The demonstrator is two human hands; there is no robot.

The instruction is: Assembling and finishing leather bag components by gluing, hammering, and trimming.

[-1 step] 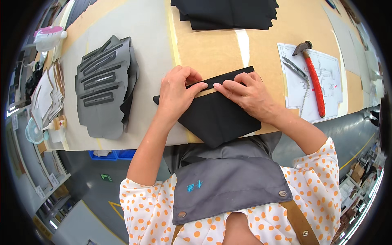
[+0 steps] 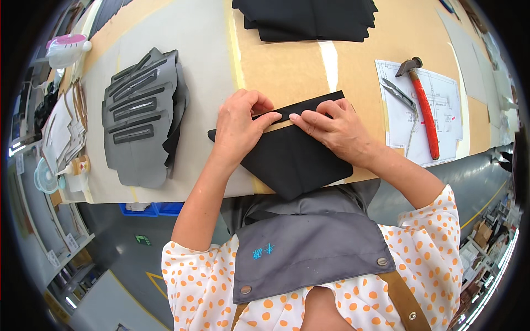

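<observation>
A black sheet piece [image 2: 298, 157], fabric or thin leather, lies at the table's near edge with its lower corner hanging over. Along its far side runs a narrow black strip [image 2: 312, 105], and a tan band shows between the two. My left hand [image 2: 243, 118] pinches the strip's left part, thumb pointing right. Close beside it, my right hand [image 2: 334, 127] has its thumb and curled fingers closed on the strip. The thumbs almost meet at the tan band. Fingertips behind the strip are partly hidden.
To the left sits a stack of grey pieces [image 2: 135, 121] with dark raised bars. More black pieces [image 2: 309, 19] lie at the far side. On the right, a red-handled hammer [image 2: 425, 110] and a cutter knife [image 2: 398, 94] rest on a printed drawing [image 2: 447, 94]. A glue bottle [image 2: 77, 174] stands far left.
</observation>
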